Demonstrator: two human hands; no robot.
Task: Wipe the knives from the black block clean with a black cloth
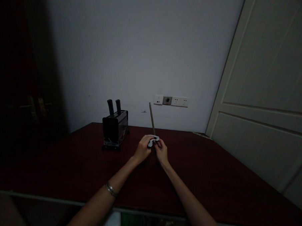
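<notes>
Over the middle of the table, my left hand (pixel 142 149) is closed around the left side of a small white-and-black curved handheld tool (pixel 153 138). My right hand (pixel 161 151) has its fingers bent and pinched at the tool's right end. A long, thin, grey-brown rod (pixel 152 118) rises from just behind the tool and slants slightly left toward the wall. Whether the rod is joined to the tool cannot be made out. Fingers hide much of the tool's lower part.
Left of my hands stands a dark knife block (pixel 115 128) with two black handles (pixel 110 107) sticking up. The dark red table (pixel 193 168) reaches back to a pale wall with sockets (pixel 179 101). A white panelled door (pixel 260 131) borders the right side.
</notes>
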